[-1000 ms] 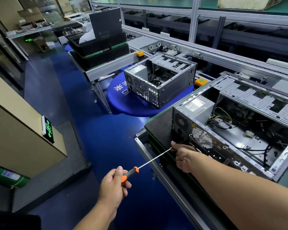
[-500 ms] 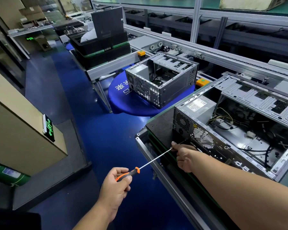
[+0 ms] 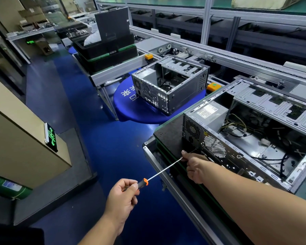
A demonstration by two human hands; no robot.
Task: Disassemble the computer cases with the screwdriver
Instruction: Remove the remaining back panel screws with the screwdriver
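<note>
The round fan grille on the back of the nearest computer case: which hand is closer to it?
Right. The right hand pinches the screwdriver shaft just below-left of the fan grille; the left hand grips the handle, farther back.

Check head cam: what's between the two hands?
Only the screwdriver's bare shaft spans from left hand to right hand; blue floor below.

Count: two open computer cases, near one (image 3: pixel 251 138) at 3 o'clock, far one (image 3: pixel 171 85) at 12. One screwdriver (image 3: pixel 159 173). Two hands: left hand (image 3: pixel 121 197), right hand (image 3: pixel 195 167). Two orange buttons (image 3: pixel 148 56) (image 3: pixel 213 86).
</note>
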